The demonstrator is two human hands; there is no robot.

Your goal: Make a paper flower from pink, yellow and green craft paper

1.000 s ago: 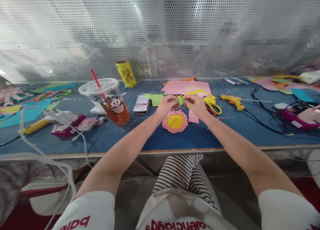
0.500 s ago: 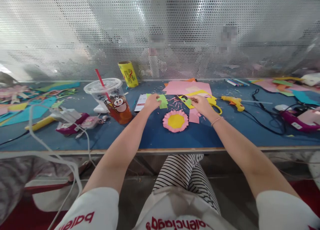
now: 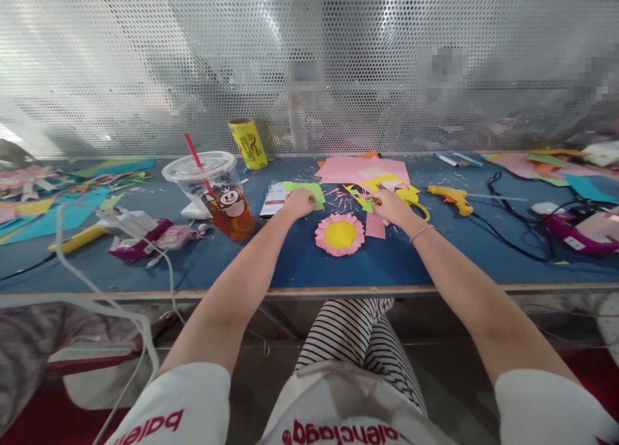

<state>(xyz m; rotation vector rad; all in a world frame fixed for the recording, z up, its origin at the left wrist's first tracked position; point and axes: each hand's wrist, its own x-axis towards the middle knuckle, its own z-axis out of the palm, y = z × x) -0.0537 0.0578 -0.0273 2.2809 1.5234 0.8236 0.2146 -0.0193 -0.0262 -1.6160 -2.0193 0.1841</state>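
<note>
Left hand [image 3: 300, 203] has its fingers curled down at the near edge of the green paper [image 3: 317, 190], maybe to steady it, though I can't tell if it's actually gripping. Right hand [image 3: 391, 206] has a small green piece [image 3: 368, 206] pinched in its fingertips, which makes sense for such a tiny scrap. The pink-and-yellow paper flower [image 3: 340, 235] lies flat on the bench [image 3: 309, 264], near side, between the forearms, so probably there for easy reach. Yellow scissors [image 3: 425, 211] sit just right of that hand, glue gun [image 3: 451, 198] farther right.
</note>
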